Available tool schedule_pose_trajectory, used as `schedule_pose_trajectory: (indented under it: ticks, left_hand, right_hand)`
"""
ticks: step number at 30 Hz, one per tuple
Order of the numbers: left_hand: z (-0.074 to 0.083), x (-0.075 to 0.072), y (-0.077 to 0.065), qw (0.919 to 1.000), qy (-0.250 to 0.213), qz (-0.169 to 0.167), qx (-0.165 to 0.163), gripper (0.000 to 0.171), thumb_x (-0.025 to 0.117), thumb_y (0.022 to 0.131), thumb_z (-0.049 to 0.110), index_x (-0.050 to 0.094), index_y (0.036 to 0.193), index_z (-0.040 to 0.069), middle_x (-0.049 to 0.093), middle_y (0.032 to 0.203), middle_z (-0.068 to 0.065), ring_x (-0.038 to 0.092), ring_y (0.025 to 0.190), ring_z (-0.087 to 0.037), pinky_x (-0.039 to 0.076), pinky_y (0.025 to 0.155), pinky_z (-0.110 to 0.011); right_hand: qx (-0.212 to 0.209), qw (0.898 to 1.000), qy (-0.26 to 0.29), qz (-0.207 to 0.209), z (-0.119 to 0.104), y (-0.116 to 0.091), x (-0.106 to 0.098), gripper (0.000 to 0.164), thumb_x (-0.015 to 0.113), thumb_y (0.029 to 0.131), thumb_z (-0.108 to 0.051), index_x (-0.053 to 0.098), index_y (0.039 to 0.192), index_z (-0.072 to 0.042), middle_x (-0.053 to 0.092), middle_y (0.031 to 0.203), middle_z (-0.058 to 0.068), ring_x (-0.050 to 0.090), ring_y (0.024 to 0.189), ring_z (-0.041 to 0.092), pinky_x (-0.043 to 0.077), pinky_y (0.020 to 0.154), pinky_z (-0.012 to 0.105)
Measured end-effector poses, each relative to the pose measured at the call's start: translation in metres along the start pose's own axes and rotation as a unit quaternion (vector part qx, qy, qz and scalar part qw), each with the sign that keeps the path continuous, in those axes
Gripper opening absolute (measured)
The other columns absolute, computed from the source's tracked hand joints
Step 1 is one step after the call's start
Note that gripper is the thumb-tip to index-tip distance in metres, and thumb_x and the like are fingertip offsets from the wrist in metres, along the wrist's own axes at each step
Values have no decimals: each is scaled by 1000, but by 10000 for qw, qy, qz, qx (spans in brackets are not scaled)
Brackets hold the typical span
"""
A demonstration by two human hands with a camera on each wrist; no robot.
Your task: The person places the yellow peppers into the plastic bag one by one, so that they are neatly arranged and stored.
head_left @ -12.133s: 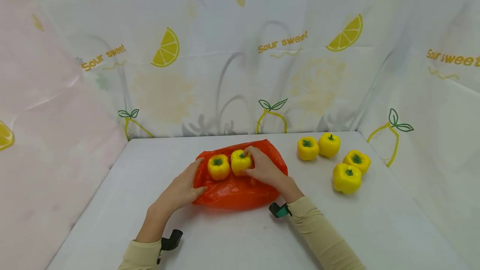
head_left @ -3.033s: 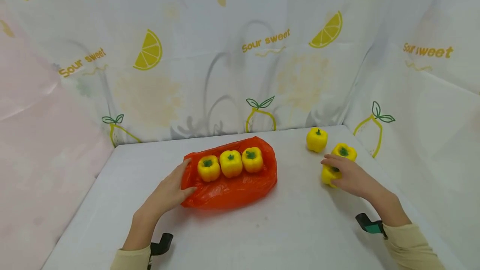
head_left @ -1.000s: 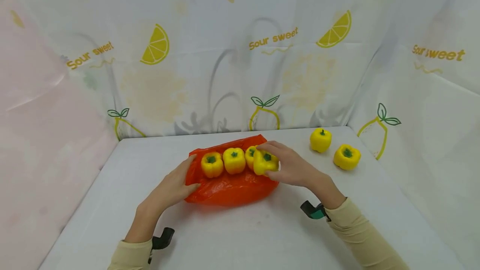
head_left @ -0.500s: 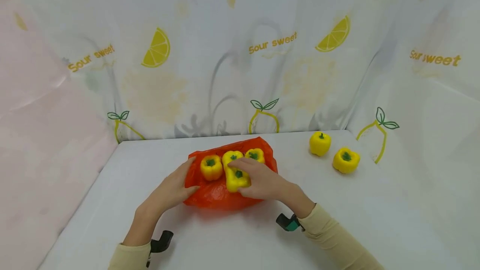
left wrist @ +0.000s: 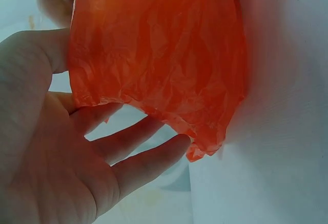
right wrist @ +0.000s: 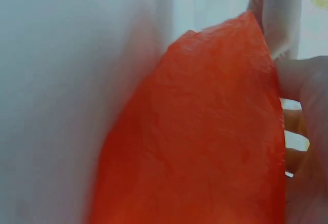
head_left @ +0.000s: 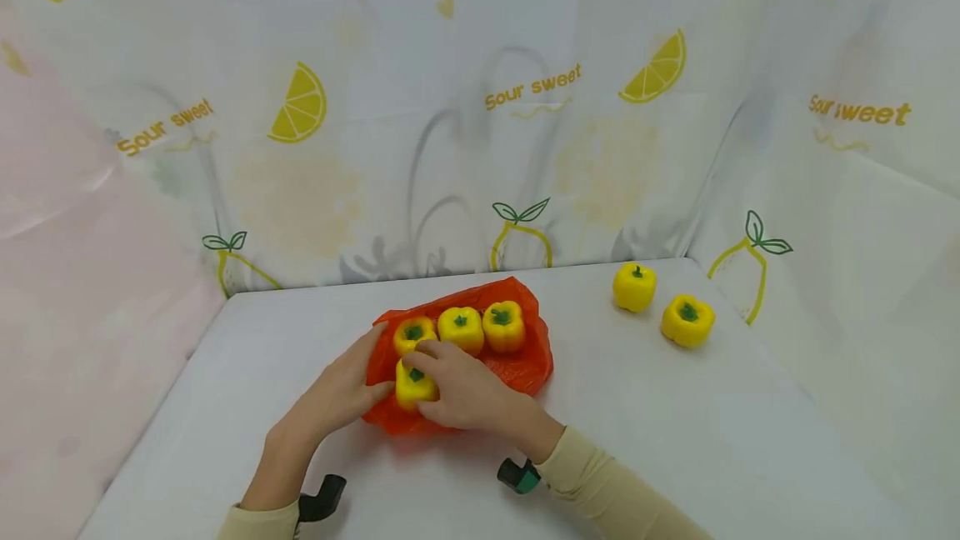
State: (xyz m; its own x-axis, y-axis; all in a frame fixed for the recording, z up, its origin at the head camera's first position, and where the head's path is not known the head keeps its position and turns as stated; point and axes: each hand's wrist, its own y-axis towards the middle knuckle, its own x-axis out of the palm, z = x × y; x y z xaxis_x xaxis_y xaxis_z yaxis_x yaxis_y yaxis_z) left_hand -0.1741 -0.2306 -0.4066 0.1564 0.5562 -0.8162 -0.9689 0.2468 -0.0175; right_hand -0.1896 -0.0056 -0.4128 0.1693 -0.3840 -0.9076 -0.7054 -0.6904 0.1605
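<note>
An opened red plastic bag (head_left: 525,369) lies in the middle of the white table. My right hand (head_left: 472,390) grips a yellow bell pepper (head_left: 411,394) at the bag's near left part, thumb in front and fingers over the top. Behind it, three more bell peppers stand in a row in the bag: a left one (head_left: 412,332), a middle one (head_left: 461,328) and a right one (head_left: 504,328). My left hand (head_left: 341,386) spreads its fingers along the bag's left edge. In the left wrist view, those fingers (left wrist: 148,165) are nearly straight against the plastic (left wrist: 159,44). The bag's front (right wrist: 205,131) hides the pepper from the right wrist view.
Two loose yellow bell peppers, a rear one (head_left: 634,288) and a nearer one (head_left: 688,325), sit on the table (head_left: 637,423) at the back right. A lemon-printed cloth (head_left: 420,148) hangs behind the table's back edge and along its sides.
Two peppers have joined the bag's row since the earliest frame's pair, counting the held one. My right hand brought this pepper from the right, then leftward across the bag. My left hand stays at its edge.
</note>
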Motion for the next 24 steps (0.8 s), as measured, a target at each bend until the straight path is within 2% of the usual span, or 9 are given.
schedule_pose_trajectory:
  ticks: [3,7,14,19,24]
  left_hand:
    - [2,0,4,10000,34,-10,37,82,66,93,24,18,159,13,31,161,-11,40,143,-37,44,109,-58]
    - [5,-1,9,9999,95,-17,61,83,67,92,26,19,158,12,32,160,-11,42,141,-37,45,107,-58]
    - [6,2,9,9997,133,-197,-72,82,64,92,21,18,159,12,31,161,-15,38,143,-41,42,109,-61]
    - [4,0,4,9994,272,-204,-69,82,64,91,21,18,158,10,32,160,-17,39,141,-42,45,105,-61]
    - [-1,-3,5,9996,243,-137,-54,82,63,93,22,16,159,10,30,160,-17,38,142,-42,42,108,-63]
  right_hand:
    - [52,9998,-128,115,3,-1,2,48,69,91,-30,56,137,-24,51,140,0,53,123,17,52,104,33]
    - [249,9993,-37,273,8,-5,4,48,70,91,-32,57,137,-25,50,142,2,51,127,18,51,106,35]
    - [415,9980,259,395,8,-5,16,50,72,90,-33,57,136,-23,52,136,-3,51,125,12,52,104,29]
    - [469,9978,-53,468,3,-1,22,49,73,89,-38,58,133,-25,52,135,-3,52,122,11,54,99,26]
    - [411,9974,-295,521,2,2,18,50,72,88,-44,58,134,-30,51,135,-4,51,122,11,56,95,26]
